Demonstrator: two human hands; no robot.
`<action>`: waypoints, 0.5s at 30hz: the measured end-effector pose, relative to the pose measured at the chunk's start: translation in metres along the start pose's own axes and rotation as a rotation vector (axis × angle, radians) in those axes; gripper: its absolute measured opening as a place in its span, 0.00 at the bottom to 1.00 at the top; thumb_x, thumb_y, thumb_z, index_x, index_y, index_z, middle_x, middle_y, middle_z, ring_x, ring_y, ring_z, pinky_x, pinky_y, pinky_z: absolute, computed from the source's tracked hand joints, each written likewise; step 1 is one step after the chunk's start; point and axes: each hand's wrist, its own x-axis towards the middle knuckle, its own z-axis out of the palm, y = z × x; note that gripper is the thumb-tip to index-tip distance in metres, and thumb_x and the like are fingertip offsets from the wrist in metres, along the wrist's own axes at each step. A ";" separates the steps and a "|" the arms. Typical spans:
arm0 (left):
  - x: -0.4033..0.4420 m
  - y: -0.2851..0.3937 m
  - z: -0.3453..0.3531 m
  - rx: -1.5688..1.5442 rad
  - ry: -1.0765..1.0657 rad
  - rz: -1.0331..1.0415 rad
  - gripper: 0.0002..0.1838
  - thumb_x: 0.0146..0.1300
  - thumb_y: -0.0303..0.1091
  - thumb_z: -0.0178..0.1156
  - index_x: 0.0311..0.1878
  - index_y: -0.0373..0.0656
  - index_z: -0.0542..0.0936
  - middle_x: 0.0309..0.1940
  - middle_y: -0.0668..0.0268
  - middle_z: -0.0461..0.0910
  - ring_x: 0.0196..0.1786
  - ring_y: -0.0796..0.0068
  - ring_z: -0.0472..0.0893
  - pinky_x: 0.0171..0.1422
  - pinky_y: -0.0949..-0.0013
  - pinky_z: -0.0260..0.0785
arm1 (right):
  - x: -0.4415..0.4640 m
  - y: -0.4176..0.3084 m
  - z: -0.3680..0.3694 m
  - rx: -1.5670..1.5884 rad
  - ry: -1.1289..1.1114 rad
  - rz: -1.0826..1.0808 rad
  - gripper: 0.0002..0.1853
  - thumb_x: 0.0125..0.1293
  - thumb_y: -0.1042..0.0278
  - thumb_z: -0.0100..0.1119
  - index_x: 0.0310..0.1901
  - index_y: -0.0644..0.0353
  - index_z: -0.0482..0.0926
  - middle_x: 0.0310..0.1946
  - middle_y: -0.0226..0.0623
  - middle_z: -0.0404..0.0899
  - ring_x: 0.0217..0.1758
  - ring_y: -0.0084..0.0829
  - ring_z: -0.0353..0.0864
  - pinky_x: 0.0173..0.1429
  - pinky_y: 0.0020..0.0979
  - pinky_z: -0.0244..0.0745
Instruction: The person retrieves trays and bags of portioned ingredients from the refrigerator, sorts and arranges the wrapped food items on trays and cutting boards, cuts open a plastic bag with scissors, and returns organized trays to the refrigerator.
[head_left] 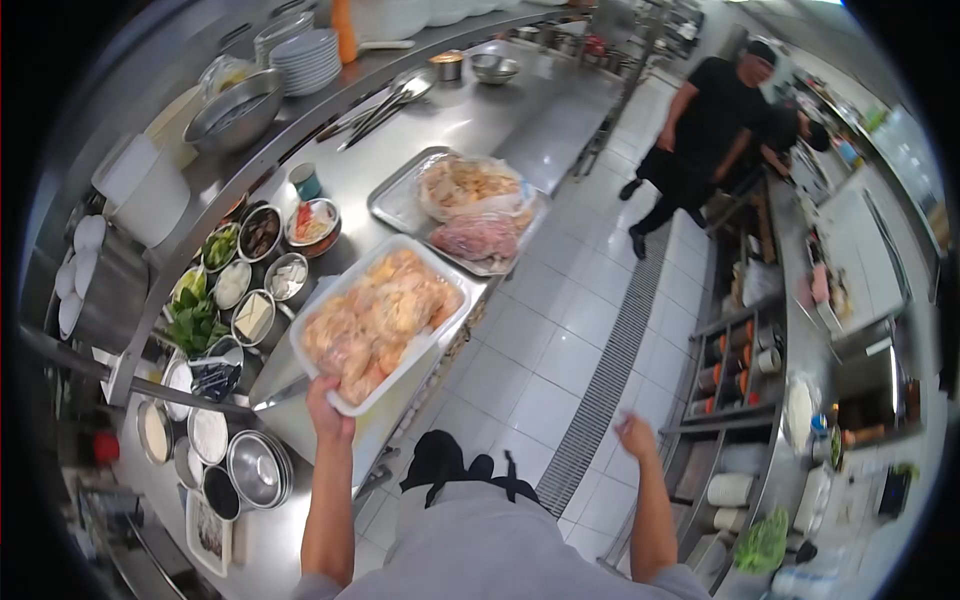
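A white rectangular tub (455, 292) heaped with raw, pale yellow-pink meat stands tilted in view over the steel counter. My left hand (333, 408) is closed on the tub's near corner. My right hand (634, 436) hangs over the floor at the right, apart from everything, its fingers partly curled and blurred. Beyond the tub, a metal tray (392, 203) bears a plastic bag of pale pieces (465, 187) and a bag of redder meat (478, 238).
Small bowls of ingredients, leafy greens (198, 322) and stacked steel bowls (256, 468) crowd the counter's left. A person in black (712, 120) stands in the tiled aisle, another beside the right counter. A floor grate (612, 370) runs along the aisle.
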 end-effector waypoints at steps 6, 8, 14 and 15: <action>0.071 -0.027 0.027 -0.052 0.043 0.041 0.30 0.50 0.27 0.54 0.61 0.36 0.68 0.55 0.55 0.75 0.59 0.57 0.76 0.67 0.58 0.70 | 0.189 -0.224 -0.113 0.229 0.138 -0.371 0.21 0.62 0.64 0.64 0.56 0.60 0.77 0.43 0.45 0.82 0.41 0.42 0.83 0.48 0.39 0.78; 0.093 -0.031 0.038 -0.006 0.122 0.045 0.41 0.48 0.24 0.52 0.71 0.41 0.61 0.63 0.56 0.70 0.65 0.56 0.72 0.71 0.58 0.67 | 0.228 -0.271 -0.117 0.238 0.085 -0.419 0.21 0.62 0.64 0.64 0.57 0.59 0.77 0.44 0.45 0.82 0.42 0.41 0.83 0.48 0.38 0.77; 0.147 -0.038 0.057 0.032 0.075 0.049 0.42 0.45 0.22 0.51 0.71 0.41 0.61 0.62 0.56 0.70 0.64 0.57 0.73 0.68 0.58 0.70 | 0.336 -0.354 -0.110 0.093 0.072 -0.704 0.22 0.59 0.65 0.66 0.56 0.58 0.78 0.47 0.45 0.81 0.46 0.45 0.82 0.51 0.41 0.78; 0.155 -0.038 0.056 0.037 0.092 0.044 0.42 0.45 0.22 0.51 0.71 0.41 0.61 0.62 0.56 0.70 0.64 0.57 0.73 0.68 0.58 0.70 | 0.350 -0.366 -0.113 0.076 0.049 -0.714 0.21 0.58 0.65 0.66 0.55 0.57 0.79 0.47 0.45 0.81 0.48 0.46 0.81 0.52 0.42 0.77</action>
